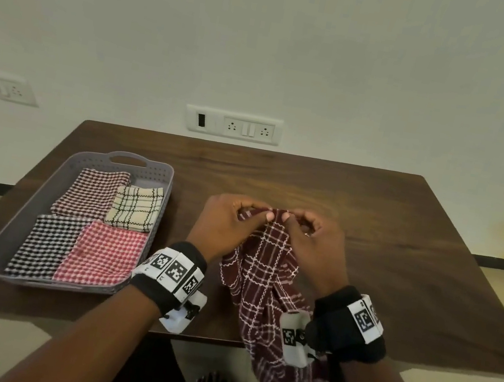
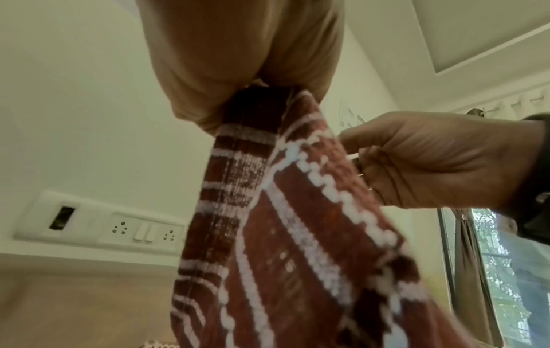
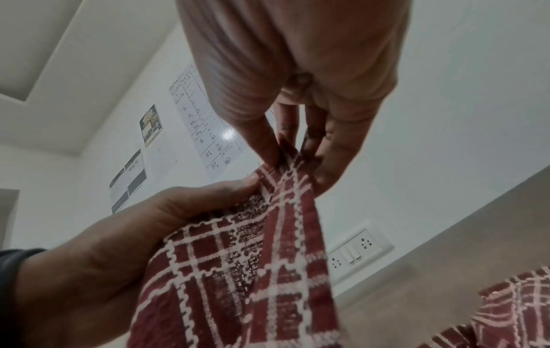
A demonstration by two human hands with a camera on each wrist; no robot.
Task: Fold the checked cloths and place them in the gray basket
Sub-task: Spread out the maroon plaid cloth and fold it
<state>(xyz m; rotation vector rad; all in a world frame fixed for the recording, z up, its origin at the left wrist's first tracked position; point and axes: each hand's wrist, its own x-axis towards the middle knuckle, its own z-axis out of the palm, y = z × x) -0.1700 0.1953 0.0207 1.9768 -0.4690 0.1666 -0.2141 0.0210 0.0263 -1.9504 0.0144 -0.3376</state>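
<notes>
A maroon cloth with white checks [image 1: 265,280] hangs bunched from both hands above the table's near edge, its lower end drooping past the edge. My left hand [image 1: 232,221] pinches its top edge, and my right hand [image 1: 306,236] pinches the same edge just beside it. In the left wrist view the maroon cloth [image 2: 282,235] hangs from my left hand [image 2: 247,77], with the right hand [image 2: 431,160] at the side. In the right wrist view my right hand [image 3: 297,150] pinches the maroon cloth [image 3: 244,270]. The gray basket [image 1: 22,219] sits at the left and holds several folded checked cloths.
The dark wooden table [image 1: 401,249] has bare surface to the right and behind my hands. A white wall with a socket panel [image 1: 233,125] stands behind the table. The basket's handle [image 1: 131,159] faces the wall.
</notes>
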